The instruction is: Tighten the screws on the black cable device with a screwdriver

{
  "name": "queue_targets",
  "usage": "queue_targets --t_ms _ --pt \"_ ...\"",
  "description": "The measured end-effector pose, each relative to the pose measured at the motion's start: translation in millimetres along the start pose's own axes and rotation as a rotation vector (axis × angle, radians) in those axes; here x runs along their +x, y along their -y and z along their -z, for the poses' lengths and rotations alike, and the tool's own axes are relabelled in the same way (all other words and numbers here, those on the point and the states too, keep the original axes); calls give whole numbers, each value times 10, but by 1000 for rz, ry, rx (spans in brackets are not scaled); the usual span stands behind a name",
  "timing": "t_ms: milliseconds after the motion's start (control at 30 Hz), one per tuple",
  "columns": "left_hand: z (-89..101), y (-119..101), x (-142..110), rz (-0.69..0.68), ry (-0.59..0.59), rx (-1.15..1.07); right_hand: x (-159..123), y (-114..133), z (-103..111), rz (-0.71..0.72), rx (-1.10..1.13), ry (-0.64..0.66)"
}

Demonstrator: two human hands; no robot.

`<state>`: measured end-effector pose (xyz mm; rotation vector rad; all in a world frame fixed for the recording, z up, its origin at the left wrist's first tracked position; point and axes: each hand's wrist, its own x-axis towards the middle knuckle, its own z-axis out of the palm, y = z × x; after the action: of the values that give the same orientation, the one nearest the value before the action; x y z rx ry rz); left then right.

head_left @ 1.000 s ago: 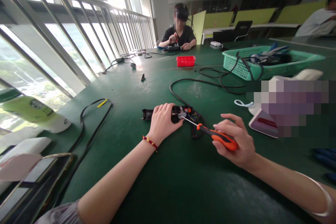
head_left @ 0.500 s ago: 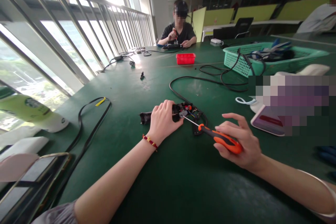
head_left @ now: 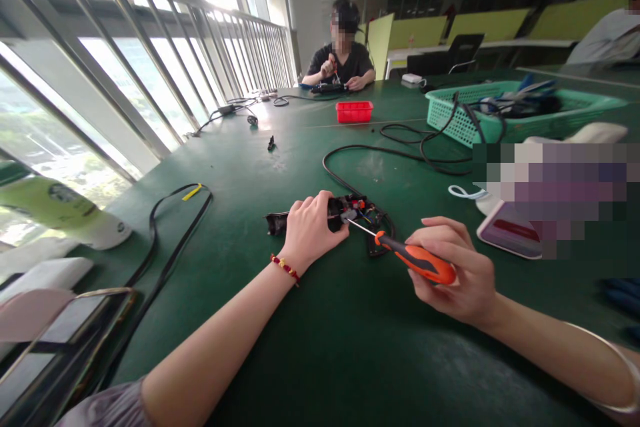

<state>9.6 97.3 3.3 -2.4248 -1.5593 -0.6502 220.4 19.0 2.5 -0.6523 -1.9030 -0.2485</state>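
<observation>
My left hand (head_left: 311, 230) is wrapped over a black corded device (head_left: 277, 222) lying on the green table (head_left: 320, 360). At its right end the casing is open, showing coloured wires and a red part (head_left: 359, 204). My right hand (head_left: 457, 273) grips an orange and black screwdriver (head_left: 420, 263) by its handle. The metal shaft points left, and its tip meets the opened part of the device just beside my left thumb. Exactly what the tip touches is too small to make out. A black cord (head_left: 345, 153) runs from the device toward the back right.
A green basket (head_left: 450, 121) of tools stands at the back right, with a red tray (head_left: 354, 112) left of it. A small black piece (head_left: 271, 143) lies mid-table. Phones, a cup (head_left: 60, 210) and a black strap (head_left: 175, 253) are left. Another person (head_left: 340, 60) works opposite.
The fingers of my right hand have closed more around the screwdriver handle, and the handle has shifted slightly left and up. My left hand and the device stay in place.
</observation>
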Motion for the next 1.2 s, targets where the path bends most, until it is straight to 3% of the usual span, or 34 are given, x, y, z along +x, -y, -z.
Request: queue_targets --t_ms 100,300,467,933,1100,1200 --pt "2 -1 -1 -3 -2 2 -8 1 3 19 4 51" --pt "4 0 -1 -8 12 1 -10 -7 4 -5 -4 4" --pt "1 6 3 -9 19 -10 -9 -6 5 53 -9 69" --pt "-16 25 11 -24 16 21 10 -4 -1 -18 -35 -6" --pt "-16 29 12 -36 23 29 -13 -7 3 19 -21 59" --pt "-12 28 12 -36 20 25 -17 -14 6 -6 -21 34"
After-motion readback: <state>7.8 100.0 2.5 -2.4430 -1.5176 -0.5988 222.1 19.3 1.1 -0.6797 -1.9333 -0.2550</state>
